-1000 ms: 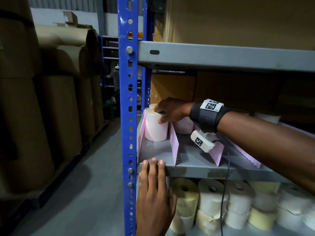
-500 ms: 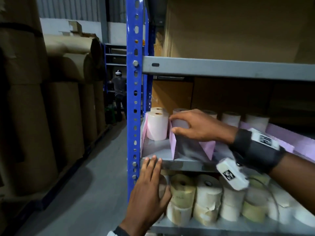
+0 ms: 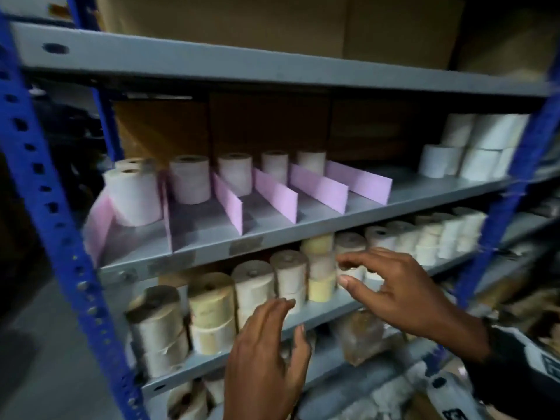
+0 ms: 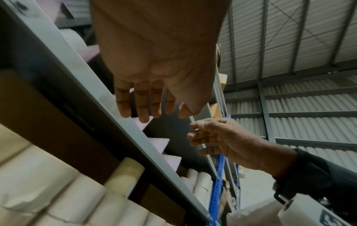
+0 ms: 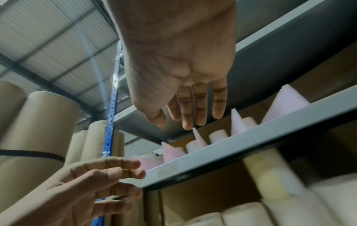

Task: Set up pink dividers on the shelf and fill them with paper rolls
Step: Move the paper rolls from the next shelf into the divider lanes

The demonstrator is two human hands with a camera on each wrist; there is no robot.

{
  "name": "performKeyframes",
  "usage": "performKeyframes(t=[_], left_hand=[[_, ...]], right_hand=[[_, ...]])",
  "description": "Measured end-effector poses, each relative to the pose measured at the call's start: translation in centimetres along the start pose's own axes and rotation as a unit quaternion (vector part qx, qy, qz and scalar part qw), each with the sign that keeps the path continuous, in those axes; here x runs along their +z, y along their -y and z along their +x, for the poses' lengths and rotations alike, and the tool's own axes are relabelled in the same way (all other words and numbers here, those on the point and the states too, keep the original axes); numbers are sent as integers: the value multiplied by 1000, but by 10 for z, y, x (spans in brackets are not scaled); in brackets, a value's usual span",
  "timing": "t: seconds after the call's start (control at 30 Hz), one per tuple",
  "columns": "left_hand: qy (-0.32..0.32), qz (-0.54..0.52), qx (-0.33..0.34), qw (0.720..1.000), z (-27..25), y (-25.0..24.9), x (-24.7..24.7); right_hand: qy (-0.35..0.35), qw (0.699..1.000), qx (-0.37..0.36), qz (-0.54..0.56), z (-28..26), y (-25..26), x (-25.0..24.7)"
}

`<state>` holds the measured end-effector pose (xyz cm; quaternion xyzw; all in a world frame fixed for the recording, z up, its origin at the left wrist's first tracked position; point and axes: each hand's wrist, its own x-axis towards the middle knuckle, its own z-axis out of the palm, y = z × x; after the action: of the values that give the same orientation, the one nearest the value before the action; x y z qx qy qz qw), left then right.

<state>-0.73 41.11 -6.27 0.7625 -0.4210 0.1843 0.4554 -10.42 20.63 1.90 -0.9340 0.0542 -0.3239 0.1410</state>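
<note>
Several pink dividers [image 3: 276, 195] stand across the grey middle shelf [image 3: 424, 195], with white paper rolls [image 3: 190, 178] behind and between them; the leftmost slot holds two rolls [image 3: 135, 195]. On the shelf below, several yellowish and white rolls [image 3: 254, 283] stand in rows. My left hand [image 3: 272, 338] hovers empty in front of that lower shelf, fingers loosely spread. My right hand [image 3: 391, 286] is empty too, its fingertips [image 3: 345, 278] close to the lower rolls. In the wrist views both palms, left hand [image 4: 154, 97] and right hand [image 5: 185, 107], are bare under the shelf edge [image 5: 231, 146].
Blue perforated uprights [image 3: 51, 213] frame the rack at left and right. A stack of white rolls [image 3: 472, 153] sits at the right end of the middle shelf. Brown cardboard boxes [image 3: 272, 22] fill the top shelf. Large brown paper reels [image 5: 38, 125] stand beside the rack.
My right hand left the divider on the middle shelf and dropped towards the lower shelf's rolls. My left hand came off the shelf edge and moved right. The view swung right and down.
</note>
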Motion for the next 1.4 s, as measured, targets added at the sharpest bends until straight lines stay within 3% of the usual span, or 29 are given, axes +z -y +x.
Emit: performKeyframes(t=[0.2,0.37,0.57,0.73,0.93,1.07,1.2,1.3,1.4], left_hand=[[55,-31,22,998,15,-56,82],[64,-42,25,997,39,-108,160],[27,-90,33,995,78,-176,255],[37,-123,15,992,117,-215,319],[66,-118,-12,991,202,-234,378],[88,-115,-37,989,284,-234,409],[147,-51,-70,985,378,-229,439],[210,-57,-120,969,440,-221,459],[266,-118,-209,934,479,-207,480]], right_hand=[[-19,996,90,-23,-53,-96,-47],[-20,990,139,-24,-84,-184,-91],[-35,986,162,-14,-91,-277,-138],[-62,981,186,-10,-74,-328,-174],[-77,975,210,3,-17,-393,-205],[-22,972,233,0,40,-445,-217],[43,975,208,-67,114,-490,-229],[91,973,176,-120,170,-517,-233],[123,968,141,-169,217,-540,-226]])
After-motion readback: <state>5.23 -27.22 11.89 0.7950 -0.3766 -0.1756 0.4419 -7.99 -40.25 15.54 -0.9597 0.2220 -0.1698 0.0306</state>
